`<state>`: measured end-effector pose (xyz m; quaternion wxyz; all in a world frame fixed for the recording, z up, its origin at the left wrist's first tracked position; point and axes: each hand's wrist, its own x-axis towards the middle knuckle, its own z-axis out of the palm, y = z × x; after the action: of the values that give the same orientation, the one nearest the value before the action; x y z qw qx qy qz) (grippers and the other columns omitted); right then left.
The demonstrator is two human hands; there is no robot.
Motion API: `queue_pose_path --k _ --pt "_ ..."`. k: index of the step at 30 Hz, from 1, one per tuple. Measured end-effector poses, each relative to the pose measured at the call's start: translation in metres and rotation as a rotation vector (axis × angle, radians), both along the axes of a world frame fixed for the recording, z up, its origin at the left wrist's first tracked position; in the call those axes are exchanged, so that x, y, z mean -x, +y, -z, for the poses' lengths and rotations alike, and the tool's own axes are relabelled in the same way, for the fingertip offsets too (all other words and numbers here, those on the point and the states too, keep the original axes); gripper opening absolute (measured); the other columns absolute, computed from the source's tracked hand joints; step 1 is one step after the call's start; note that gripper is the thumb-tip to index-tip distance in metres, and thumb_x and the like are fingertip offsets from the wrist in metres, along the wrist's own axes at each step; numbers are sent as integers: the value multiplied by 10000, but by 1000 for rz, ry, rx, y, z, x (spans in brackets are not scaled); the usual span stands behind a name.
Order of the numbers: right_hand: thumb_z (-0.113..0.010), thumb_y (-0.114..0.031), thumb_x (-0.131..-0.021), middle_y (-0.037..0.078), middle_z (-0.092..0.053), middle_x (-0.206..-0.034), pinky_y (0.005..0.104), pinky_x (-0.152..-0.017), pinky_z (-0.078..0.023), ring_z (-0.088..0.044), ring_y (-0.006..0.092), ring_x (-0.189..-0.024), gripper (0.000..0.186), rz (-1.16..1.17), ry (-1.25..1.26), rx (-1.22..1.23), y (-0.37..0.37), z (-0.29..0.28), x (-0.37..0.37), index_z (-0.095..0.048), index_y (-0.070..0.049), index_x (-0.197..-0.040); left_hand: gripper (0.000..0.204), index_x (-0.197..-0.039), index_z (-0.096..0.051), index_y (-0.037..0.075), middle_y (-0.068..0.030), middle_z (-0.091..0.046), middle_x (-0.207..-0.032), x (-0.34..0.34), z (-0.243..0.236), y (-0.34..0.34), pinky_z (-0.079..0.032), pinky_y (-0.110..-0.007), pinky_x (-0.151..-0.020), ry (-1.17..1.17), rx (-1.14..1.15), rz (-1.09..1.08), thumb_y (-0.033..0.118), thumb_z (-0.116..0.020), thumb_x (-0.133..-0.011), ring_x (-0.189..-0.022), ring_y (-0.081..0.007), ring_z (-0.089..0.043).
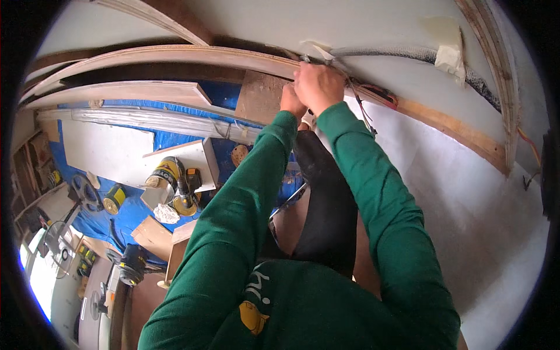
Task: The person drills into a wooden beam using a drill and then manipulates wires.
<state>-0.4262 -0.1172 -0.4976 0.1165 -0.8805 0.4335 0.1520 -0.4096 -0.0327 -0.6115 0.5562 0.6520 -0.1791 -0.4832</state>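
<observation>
Near the top centre, both of my hands are raised against a curved plywood rib [192, 51]. My right hand [319, 84] is closed at the rib's edge, its fingertips beside a small metal piece and the end of a grey corrugated hose [380, 51]. My left hand [293, 98] is just below and left of it, partly behind it, fingers bent inward. What either hand holds is too hidden to name. Loose wires [365, 116] hang just right of my hands along a wooden batten [443, 127]. A pale patch of tape [449, 52] crosses the hose.
Below left lie a blue tarp [93, 220], white boards [105, 149], long wrapped lengths [157, 119], a cordless drill [186, 192], cans [115, 200] and a power tool [133, 265]. A bright window [41, 289] is at far left. My dark-clad leg [321, 204] shows between my arms.
</observation>
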Motion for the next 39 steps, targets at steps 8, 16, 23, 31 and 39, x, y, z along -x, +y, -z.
queue_pose_path --k 8,16,23,31,39 --pt "-694 -226 -904 203 -756 -950 439 -801 -586 -740 354 -874 284 350 -436 -426 12 17 16 -733 -36 -1110 266 -1015 -731 -6 -193 -767 -985 11 18 -1 -564 -421 -785 -63 159 -146 245 -658 -966 -862 -339 -735" --pt "-681 -275 -897 208 -748 -977 488 -815 -576 -723 399 -910 336 377 -485 -88 6 22 28 -750 -133 -1194 434 -911 -751 70 -263 -695 -879 -26 -21 -1 -549 -558 -768 -506 -274 47 457 -574 -994 -863 -481 -675" --pt "-630 -302 -934 193 -740 -922 487 -781 -570 -715 399 -874 327 301 -400 56 1 32 10 -760 -170 -1204 429 -862 -767 68 -258 -695 -855 -32 -25 -8 -554 -555 -783 -528 -290 35 441 -582 -969 -845 -478 -683" --pt "-556 -260 -980 200 -729 -988 504 -789 -564 -698 417 -892 385 158 -261 -82 -9 14 28 -675 -324 -1341 453 -848 -767 62 -259 -690 -833 -34 -31 -12 -550 -538 -773 -404 -292 40 452 -581 -983 -846 -471 -684" --pt "-512 -225 -989 201 -716 -1158 530 -887 -550 -690 408 -1045 471 -68 -72 -149 -29 20 22 -579 -277 -1452 483 -855 -768 56 -258 -695 -850 -30 -21 -28 -546 -538 -784 -385 -329 -83 487 -589 -982 -868 -478 -680"
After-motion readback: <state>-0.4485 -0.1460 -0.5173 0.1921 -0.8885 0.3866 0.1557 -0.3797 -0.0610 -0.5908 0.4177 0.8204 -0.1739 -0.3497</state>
